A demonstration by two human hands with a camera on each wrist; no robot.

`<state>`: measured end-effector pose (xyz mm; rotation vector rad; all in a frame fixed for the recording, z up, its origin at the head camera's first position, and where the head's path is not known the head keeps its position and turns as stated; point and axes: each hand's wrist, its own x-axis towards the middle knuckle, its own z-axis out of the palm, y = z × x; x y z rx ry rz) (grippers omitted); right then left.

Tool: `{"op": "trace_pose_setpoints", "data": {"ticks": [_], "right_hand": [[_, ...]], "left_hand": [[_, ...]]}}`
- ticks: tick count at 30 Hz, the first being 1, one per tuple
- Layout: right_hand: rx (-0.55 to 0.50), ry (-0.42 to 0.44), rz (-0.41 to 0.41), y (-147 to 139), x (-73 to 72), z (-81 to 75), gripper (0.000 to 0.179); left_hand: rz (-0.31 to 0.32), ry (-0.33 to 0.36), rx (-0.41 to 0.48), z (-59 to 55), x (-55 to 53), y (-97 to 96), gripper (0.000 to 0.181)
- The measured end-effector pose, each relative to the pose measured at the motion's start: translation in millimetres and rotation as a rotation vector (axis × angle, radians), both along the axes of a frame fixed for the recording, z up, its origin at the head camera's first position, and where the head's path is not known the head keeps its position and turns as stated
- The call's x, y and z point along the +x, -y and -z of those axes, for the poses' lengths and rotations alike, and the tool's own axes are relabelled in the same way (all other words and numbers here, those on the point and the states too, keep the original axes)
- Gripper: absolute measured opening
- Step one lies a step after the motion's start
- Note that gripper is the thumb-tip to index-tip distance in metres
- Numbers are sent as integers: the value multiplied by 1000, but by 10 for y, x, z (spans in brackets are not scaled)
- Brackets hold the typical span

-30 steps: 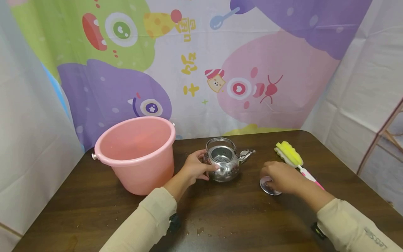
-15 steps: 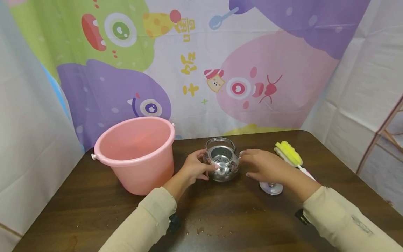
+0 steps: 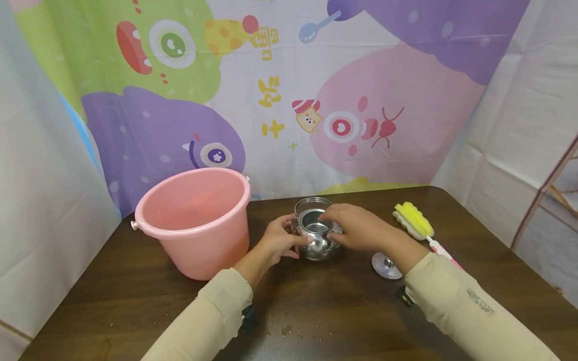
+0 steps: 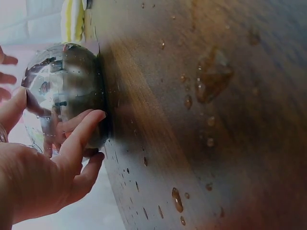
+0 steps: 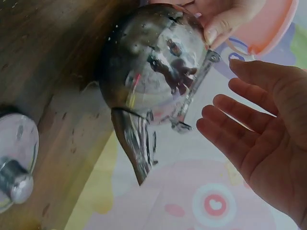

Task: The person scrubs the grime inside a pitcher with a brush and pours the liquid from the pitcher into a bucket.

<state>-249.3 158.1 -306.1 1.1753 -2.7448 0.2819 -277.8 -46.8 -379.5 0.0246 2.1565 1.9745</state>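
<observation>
A shiny metal teapot (image 3: 319, 249) stands upright on the dark wooden table, its top uncovered and a perforated strainer (image 3: 317, 228) inside the mouth. My left hand (image 3: 279, 238) grips the left side of the pot, thumb and fingers spread around its body in the left wrist view. Over the right part of the pot's mouth is my right hand (image 3: 358, 228), fingers bent loosely. In the right wrist view those fingers hold nothing and look apart from the pot. The round lid (image 3: 386, 266), knob up, lies on the table below my right forearm.
A large pink bucket (image 3: 194, 231) stands left of the teapot. At the right lies a sponge brush (image 3: 415, 220) with a yellow and white head. Water drops (image 3: 286, 330) dot the table's front. A cartoon-print cloth (image 3: 271, 165) hangs behind.
My right hand has let go of the lid and moved left, past the spout to the teapot's mouth. The lid stays on the table. My left hand keeps its place on the pot.
</observation>
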Motion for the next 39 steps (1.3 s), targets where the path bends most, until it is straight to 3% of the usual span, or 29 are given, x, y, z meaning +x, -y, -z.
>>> {"op": "trace_pose_setpoints", "data": {"ticks": [16,27,39], "right_hand": [[2,39,-2,286,-232,238,19],[21,204,-5,327,-344,231,19],[-16,215,-19,312,-343,144,13]], "left_hand": [[16,16,5,-11,9,23,80],[11,15,10,1,-4,20,80],[15,11,2,-2,2,18,79]]}}
